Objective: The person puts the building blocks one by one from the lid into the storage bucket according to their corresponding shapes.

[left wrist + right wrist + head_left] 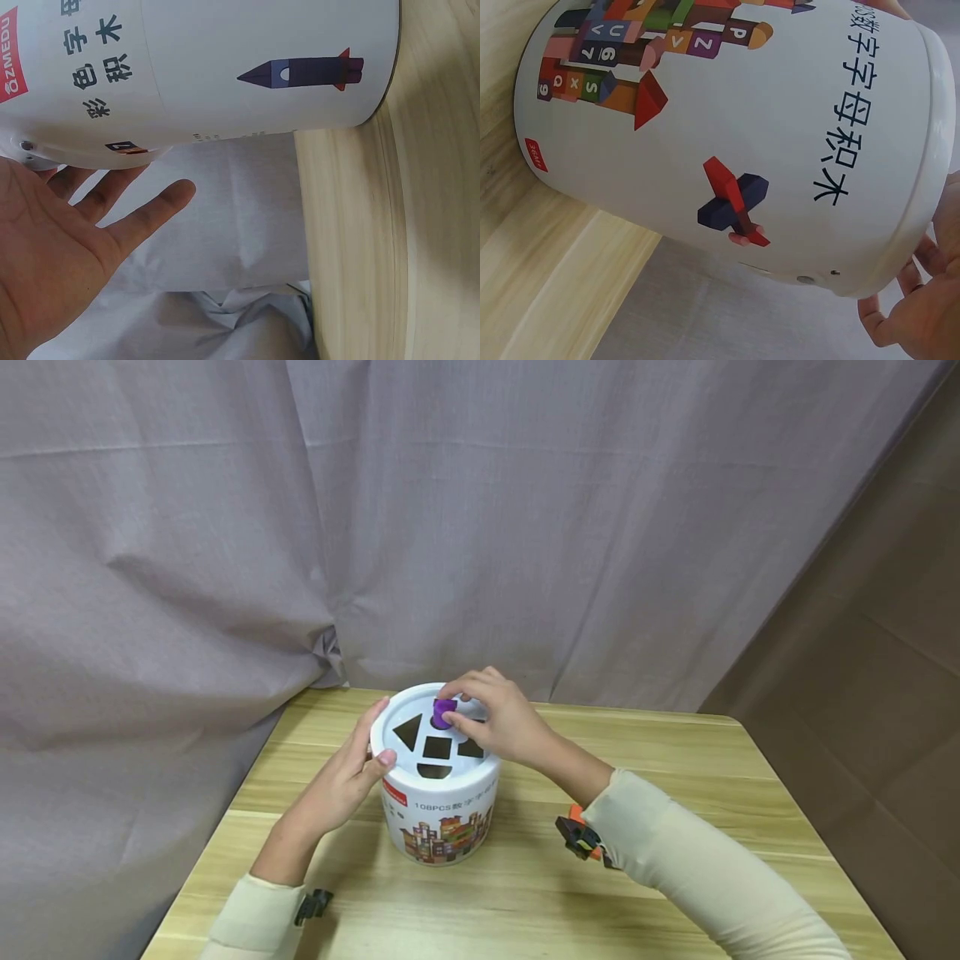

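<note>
A white toy-block bucket [442, 814] stands upright on the table, its lid [405, 763] cut with several shaped holes. My right hand [504, 714] pinches a small purple block [444, 712] between thumb and fingers. The block is at the lid's far hole and covers part of it; how deep it sits cannot be told. My left hand [347, 777] rests against the left of the rim, thumb and a fingertip on its top edge. In the left wrist view, the fingers [154, 214] look mostly straight beside the bucket. The block is not seen in either wrist view.
The bucket is on a wooden table [645, 760]. A grey curtain [480, 527] hangs close behind the table's back edge. A dark strap with an orange part [581, 835] is at the right wrist, and a black clip [313, 906] is by the left sleeve.
</note>
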The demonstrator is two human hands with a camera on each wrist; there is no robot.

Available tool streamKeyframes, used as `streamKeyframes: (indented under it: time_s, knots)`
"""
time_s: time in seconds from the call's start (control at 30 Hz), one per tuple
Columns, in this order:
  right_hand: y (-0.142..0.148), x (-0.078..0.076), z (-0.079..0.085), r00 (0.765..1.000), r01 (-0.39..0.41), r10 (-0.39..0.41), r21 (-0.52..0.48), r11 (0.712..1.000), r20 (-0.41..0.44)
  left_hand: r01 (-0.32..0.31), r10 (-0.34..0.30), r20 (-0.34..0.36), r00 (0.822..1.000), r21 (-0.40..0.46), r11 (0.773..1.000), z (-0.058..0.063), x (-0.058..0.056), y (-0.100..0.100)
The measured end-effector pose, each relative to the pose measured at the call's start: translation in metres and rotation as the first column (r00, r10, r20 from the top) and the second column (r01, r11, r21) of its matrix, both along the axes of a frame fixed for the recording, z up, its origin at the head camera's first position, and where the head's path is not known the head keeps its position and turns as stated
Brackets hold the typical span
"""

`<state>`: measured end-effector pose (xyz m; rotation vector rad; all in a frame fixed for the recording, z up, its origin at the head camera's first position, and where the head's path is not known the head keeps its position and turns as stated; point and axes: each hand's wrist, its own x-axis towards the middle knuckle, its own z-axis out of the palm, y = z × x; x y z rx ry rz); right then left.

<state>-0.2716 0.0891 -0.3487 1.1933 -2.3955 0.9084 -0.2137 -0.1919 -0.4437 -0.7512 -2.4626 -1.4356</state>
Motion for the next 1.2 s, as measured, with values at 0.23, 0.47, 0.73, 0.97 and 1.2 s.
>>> streamKeyframes:
  time_s: [0.23,0.47,0.73,0.97,1.2]
  knots:
    - [-0.001,0.002,-0.002,1.000,-0.006,0.006,0.012,1.000,0.003,0.003,-0.003,-0.001,1.000,0.007,1.000,0.000,0.000,0.001]
    - [0.000,0.001,-0.005,0.998,0.039,-0.042,0.057,0.998,0.042,-0.003,0.003,-0.003,1.000,0.003,1.000,-0.001,0.000,0.001]
    - [0.000,0.001,-0.006,0.997,0.055,-0.058,0.068,0.996,0.051,0.000,0.000,-0.004,1.000,0.002,1.000,-0.002,0.001,0.001]
    - [0.007,0.002,-0.004,0.997,0.062,-0.065,0.064,0.996,0.037,-0.004,0.004,-0.003,1.000,0.003,1.000,-0.002,0.001,0.000]
    - [0.028,0.006,-0.003,0.996,0.090,-0.091,0.050,0.995,0.018,-0.008,0.008,-0.010,1.000,-0.003,1.000,-0.003,-0.002,-0.002]
